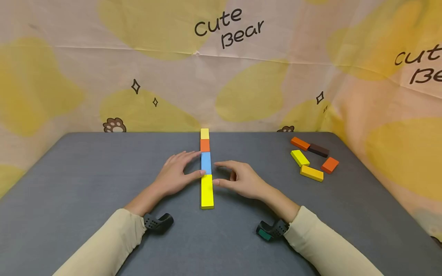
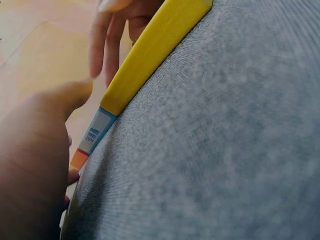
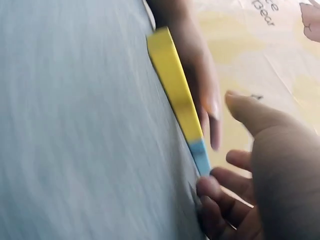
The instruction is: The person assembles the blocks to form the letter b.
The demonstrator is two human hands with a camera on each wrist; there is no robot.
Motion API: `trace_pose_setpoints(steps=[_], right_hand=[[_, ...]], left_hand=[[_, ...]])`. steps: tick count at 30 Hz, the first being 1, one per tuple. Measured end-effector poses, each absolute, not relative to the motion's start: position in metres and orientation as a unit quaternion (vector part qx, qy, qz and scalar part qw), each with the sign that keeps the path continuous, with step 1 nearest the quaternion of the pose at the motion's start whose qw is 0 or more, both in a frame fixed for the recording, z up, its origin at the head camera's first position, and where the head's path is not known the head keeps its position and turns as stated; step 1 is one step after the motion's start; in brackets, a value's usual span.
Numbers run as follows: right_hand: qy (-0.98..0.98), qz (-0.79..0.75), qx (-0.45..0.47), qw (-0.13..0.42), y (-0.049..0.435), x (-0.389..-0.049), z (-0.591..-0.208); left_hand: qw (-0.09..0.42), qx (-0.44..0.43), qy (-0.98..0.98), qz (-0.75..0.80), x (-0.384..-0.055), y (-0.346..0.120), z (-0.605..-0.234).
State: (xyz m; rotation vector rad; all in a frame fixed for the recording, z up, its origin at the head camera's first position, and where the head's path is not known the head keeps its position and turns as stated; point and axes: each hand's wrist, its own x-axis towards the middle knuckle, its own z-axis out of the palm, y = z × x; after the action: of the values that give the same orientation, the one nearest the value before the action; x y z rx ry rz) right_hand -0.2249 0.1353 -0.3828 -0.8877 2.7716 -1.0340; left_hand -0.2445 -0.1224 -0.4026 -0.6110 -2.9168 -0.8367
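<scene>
A straight row of blocks runs away from the person over the table's middle. From near to far come a yellow block, a blue block, an orange block and a pale yellow block. My left hand lies along the row's left side, fingers extended, its fingertips and thumb at the blue block's edge. On the other side, my right hand is held with bent, relaxed fingers and thumb apart, a small gap from the row. Neither hand grips a block. Printing shows on the blue block's side in the left wrist view.
At the right of the grey table lie loose blocks: an orange-brown one, a dark brown one, an orange one, a lime yellow one and a deeper yellow one. A patterned cloth hangs behind.
</scene>
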Motion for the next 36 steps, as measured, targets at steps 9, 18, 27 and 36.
trace_pose_setpoints(steps=[9, 18, 27, 36], right_hand=[[0.911, -0.346, -0.223, -0.017, 0.163, -0.239, -0.357], [0.945, -0.266, -0.192, 0.002, 0.199, -0.243, -0.322], [0.969, -0.190, -0.159, -0.011, 0.234, -0.247, -0.296], [0.980, -0.178, -0.092, -0.016, 0.274, -0.248, -0.291]], left_hand=[[0.015, -0.246, -0.910, -0.334, -0.244, -0.124, -0.403], [0.000, -0.271, -0.906, -0.324, -0.244, -0.123, -0.401], [-0.002, -0.272, -0.907, -0.323, -0.245, -0.125, -0.401], [-0.002, -0.274, -0.905, -0.325, -0.245, -0.123, -0.400]])
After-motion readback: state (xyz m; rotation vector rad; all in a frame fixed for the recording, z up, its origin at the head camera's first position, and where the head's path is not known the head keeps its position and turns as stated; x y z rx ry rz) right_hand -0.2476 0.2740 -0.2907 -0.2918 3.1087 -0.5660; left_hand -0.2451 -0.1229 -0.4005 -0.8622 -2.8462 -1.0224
